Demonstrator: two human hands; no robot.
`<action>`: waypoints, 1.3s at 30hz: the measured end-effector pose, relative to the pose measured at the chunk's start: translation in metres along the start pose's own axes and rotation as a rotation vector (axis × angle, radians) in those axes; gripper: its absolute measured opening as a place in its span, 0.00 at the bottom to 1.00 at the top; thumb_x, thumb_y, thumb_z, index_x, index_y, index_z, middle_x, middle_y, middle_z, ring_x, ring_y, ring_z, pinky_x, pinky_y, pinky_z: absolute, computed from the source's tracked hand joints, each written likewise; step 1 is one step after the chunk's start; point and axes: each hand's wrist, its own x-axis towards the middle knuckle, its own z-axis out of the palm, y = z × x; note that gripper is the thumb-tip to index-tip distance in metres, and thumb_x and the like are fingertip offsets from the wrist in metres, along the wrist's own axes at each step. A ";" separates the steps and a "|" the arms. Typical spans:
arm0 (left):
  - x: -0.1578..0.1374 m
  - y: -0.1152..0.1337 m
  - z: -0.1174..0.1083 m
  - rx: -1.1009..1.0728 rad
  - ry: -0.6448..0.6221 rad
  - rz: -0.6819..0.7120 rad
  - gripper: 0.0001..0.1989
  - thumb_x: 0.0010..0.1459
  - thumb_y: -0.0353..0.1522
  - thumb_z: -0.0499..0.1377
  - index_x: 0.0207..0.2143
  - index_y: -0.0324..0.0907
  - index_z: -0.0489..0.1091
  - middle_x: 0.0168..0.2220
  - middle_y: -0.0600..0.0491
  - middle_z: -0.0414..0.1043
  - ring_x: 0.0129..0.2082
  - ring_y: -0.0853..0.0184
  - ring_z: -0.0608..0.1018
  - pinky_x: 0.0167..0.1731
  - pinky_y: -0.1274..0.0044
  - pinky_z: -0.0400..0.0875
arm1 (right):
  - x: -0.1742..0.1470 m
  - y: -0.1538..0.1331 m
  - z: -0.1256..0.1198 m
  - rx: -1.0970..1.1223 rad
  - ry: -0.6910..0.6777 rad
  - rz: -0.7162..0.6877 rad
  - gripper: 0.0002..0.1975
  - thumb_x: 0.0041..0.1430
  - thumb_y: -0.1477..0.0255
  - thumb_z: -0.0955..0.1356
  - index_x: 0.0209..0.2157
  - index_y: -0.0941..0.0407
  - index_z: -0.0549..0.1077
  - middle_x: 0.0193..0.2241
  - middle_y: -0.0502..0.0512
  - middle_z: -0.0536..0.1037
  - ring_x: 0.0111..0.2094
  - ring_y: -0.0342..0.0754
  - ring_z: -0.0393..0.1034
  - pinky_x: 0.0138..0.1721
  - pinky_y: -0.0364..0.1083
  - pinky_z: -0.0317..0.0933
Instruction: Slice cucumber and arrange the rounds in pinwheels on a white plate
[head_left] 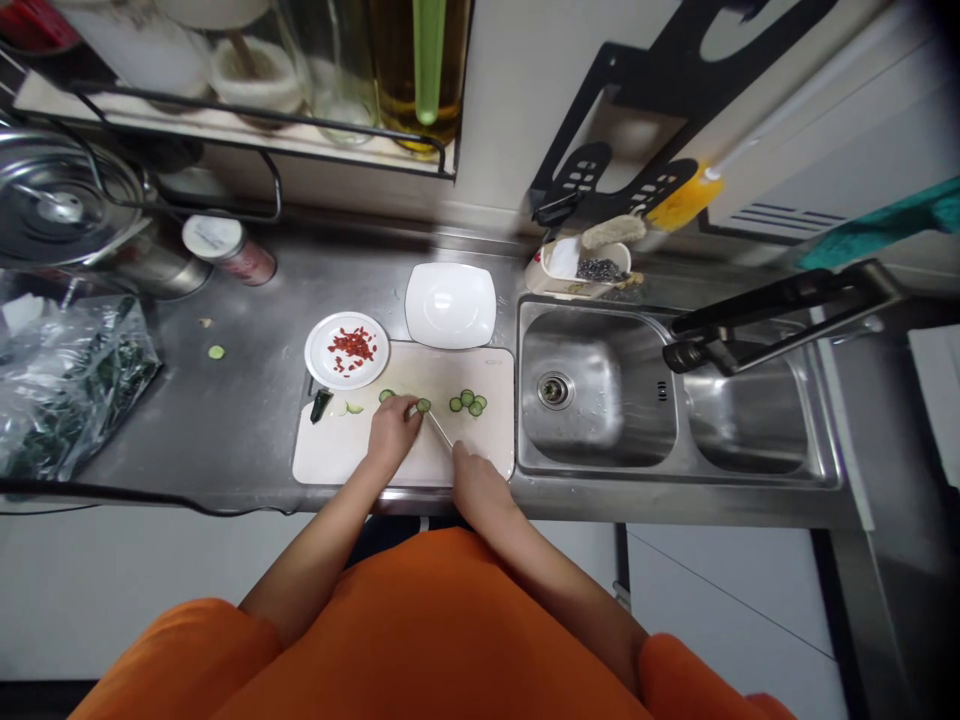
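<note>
My right hand (484, 488) is wrapped round the handle of a thin knife (442, 431), whose blade points up and left over the white cutting board (330, 462). Fingers bent together, my left hand (394, 437) pinches a cucumber slice (424, 405) at the knife's tip. Another green piece (386, 396) shows just behind the left hand, partly covered by it. To the right on the board lie several cucumber slices (467, 398) in a small group. Toward the left are a pale green sliver (353, 408) and a dark green piece (321, 404).
A white plate of chopped red pieces (318, 350) overlaps the board's back left corner. Behind the board stands a white square dish (450, 300). A double sink (600, 440) with a black faucet (750, 300) is at right. A plastic bag of greens (82, 390) lies left.
</note>
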 end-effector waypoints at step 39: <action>0.033 0.030 0.023 -0.017 -0.306 0.242 0.14 0.50 0.30 0.57 0.41 0.42 0.73 0.37 0.50 0.70 0.39 0.65 0.72 0.42 0.73 0.68 | -0.035 0.048 0.017 0.070 -0.096 0.043 0.18 0.56 0.83 0.55 0.46 0.56 0.63 0.36 0.60 0.75 0.38 0.51 0.71 0.32 0.44 0.57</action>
